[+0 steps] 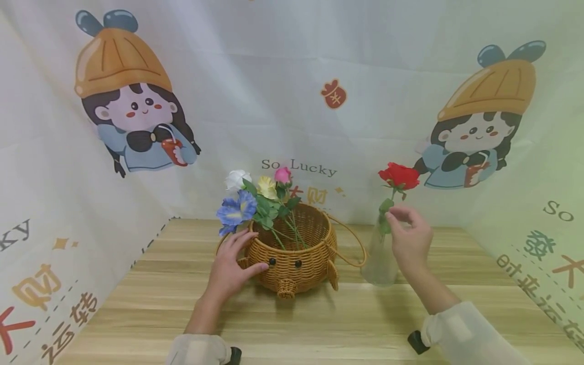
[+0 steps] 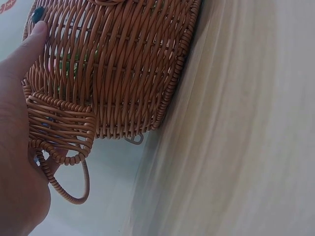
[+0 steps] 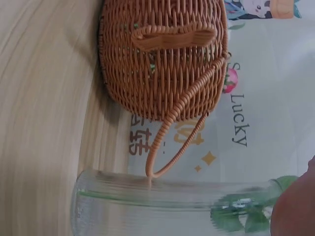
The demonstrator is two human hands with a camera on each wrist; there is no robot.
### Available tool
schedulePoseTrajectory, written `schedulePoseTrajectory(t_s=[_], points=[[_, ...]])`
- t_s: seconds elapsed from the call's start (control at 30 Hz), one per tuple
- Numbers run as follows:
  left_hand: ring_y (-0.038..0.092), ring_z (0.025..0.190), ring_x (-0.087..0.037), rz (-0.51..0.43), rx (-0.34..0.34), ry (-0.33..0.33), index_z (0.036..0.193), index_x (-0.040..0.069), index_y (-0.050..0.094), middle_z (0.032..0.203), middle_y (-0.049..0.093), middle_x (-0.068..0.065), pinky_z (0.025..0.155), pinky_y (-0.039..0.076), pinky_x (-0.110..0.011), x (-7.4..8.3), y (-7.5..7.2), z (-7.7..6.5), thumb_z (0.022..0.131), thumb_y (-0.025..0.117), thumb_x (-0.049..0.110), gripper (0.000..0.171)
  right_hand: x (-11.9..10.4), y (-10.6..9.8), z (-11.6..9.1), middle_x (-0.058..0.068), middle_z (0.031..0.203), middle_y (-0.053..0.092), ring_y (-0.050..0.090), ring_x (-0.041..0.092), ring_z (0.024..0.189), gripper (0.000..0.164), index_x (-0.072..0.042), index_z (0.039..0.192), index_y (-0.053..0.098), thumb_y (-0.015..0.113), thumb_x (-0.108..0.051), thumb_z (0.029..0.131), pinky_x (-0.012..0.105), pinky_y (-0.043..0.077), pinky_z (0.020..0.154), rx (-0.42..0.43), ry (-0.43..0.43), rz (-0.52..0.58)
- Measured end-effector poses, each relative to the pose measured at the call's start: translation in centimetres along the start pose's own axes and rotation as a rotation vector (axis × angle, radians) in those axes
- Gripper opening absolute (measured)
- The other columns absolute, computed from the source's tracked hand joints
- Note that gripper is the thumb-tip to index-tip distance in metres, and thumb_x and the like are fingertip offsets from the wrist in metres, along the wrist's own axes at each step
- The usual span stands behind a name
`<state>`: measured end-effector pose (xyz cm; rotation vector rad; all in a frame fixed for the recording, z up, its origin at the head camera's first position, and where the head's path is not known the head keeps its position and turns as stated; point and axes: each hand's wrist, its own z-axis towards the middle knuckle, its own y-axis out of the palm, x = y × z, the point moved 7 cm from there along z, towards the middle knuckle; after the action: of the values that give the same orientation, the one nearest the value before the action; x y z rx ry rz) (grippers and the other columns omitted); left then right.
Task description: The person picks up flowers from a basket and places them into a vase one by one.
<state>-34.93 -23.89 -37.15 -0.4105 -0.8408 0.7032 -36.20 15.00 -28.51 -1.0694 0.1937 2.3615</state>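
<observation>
My left hand grips the left side of a brown wicker basket with a pig face. Its thumb lies beside one black eye, while the other fingers reach back along the rim. Leaning out of the basket are a blue flower, a white rose, a yellow flower and a pink rosebud. To the right, my right hand pinches a red rose by its leafy stem, at the mouth of a clear ribbed vase. The stem runs down inside the vase.
The basket's handle hangs out to the right, close to the vase. Both containers stand on a wood-grain table. A printed cloth with cartoon figures hangs behind the table and along its sides.
</observation>
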Motion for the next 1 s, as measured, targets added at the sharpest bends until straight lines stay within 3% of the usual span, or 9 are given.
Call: schedulePoseTrajectory(t_s=[0.07,0.27,0.4,0.53,0.73,1.0], points=[[0.034,0.135,-0.034,-0.001,0.002,-0.002,0.137,0.025,0.055,0.145,0.044,-0.006,0.100,0.031,-0.065,0.0,0.0,0.0,0.071,0.083,0.048,0.074,-0.3,0.3,-0.3,0.012,0.094,0.069,0.059,0.006,0.088,0.011,0.002,0.098,0.070,0.070,-0.002,0.088,0.025,0.046,0.086,-0.006,-0.035,0.006],[0.034,0.136,-0.033,-0.014,0.004,-0.001,0.137,0.026,0.055,0.146,0.044,-0.005,0.101,0.032,-0.064,0.1,0.2,0.1,0.071,0.084,0.047,0.074,-1.6,1.2,-1.5,0.015,0.089,0.069,0.057,0.005,0.083,0.013,0.004,0.094,0.070,0.074,0.006,0.082,0.014,0.043,0.072,-0.008,-0.250,0.029],[0.034,0.136,-0.035,-0.023,0.007,-0.009,0.136,0.023,0.056,0.146,0.044,-0.006,0.102,0.031,-0.064,0.1,0.2,0.1,0.071,0.084,0.046,0.074,-2.0,2.2,-2.2,0.017,0.087,0.068,0.060,0.016,0.081,0.018,0.005,0.094,0.070,0.076,0.009,0.078,0.012,0.040,0.067,-0.019,-0.325,0.059],[0.033,0.136,-0.034,-0.022,0.005,-0.016,0.137,0.023,0.056,0.146,0.044,-0.006,0.101,0.032,-0.065,0.1,0.1,0.0,0.072,0.084,0.046,0.074,-1.8,3.6,-2.9,0.017,0.089,0.066,0.062,0.028,0.081,0.021,0.005,0.095,0.069,0.077,0.009,0.076,0.019,0.043,0.074,-0.057,-0.320,0.056],[0.033,0.136,-0.033,-0.016,0.000,-0.014,0.137,0.026,0.055,0.147,0.043,-0.005,0.101,0.031,-0.064,0.0,0.0,0.1,0.072,0.084,0.046,0.074,-1.6,5.8,-4.2,0.011,0.091,0.065,0.062,0.024,0.088,0.020,0.000,0.098,0.068,0.076,0.003,0.080,0.029,0.046,0.082,-0.138,-0.249,0.027],[0.034,0.136,-0.033,-0.007,-0.004,-0.017,0.137,0.026,0.055,0.147,0.043,-0.005,0.102,0.032,-0.064,0.0,-0.1,0.0,0.072,0.083,0.047,0.074,-2.2,7.8,-5.4,0.010,0.090,0.066,0.063,0.027,0.089,0.022,0.001,0.100,0.068,0.077,0.000,0.080,0.041,0.049,0.082,-0.188,-0.274,0.027]])
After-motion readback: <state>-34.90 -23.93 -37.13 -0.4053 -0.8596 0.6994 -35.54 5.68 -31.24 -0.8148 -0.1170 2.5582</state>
